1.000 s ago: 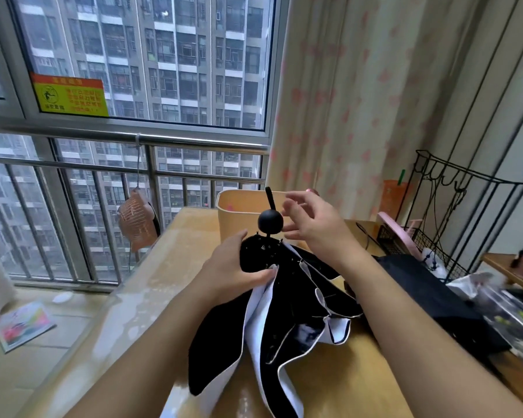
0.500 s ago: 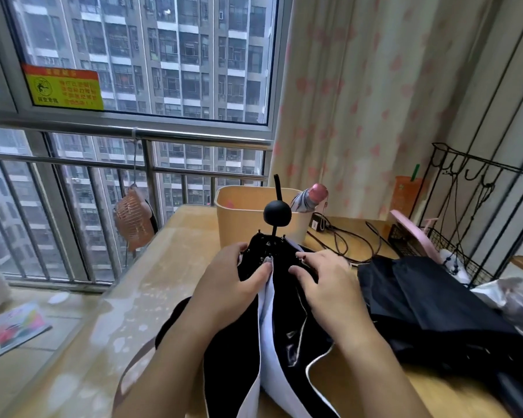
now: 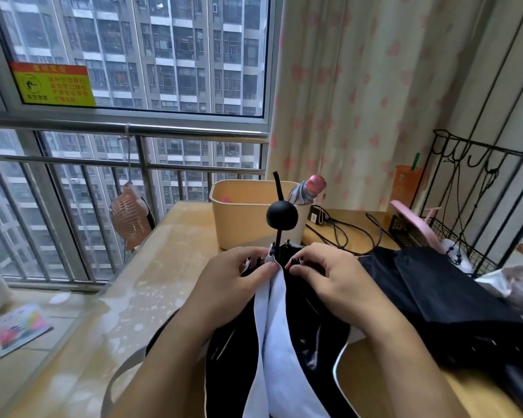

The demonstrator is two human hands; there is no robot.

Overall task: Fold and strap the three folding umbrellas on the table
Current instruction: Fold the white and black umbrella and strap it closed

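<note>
Black and white fabric is bunched under my fingertips [image 3: 270, 267]: my left hand [image 3: 230, 286] and right hand [image 3: 329, 277] both pinch the canopy folds of the black-and-white umbrella [image 3: 278, 342] at its rib tips, fingers curled closed on the cloth. Its round black handle [image 3: 282, 216] stands upright just beyond my fingertips. Right of my right hand a black umbrella [image 3: 441, 300] lies loose on the table [image 3: 151, 297]. Beyond the handle, a pink-capped umbrella [image 3: 308, 191] stands beside a yellow bin [image 3: 242, 218].
</note>
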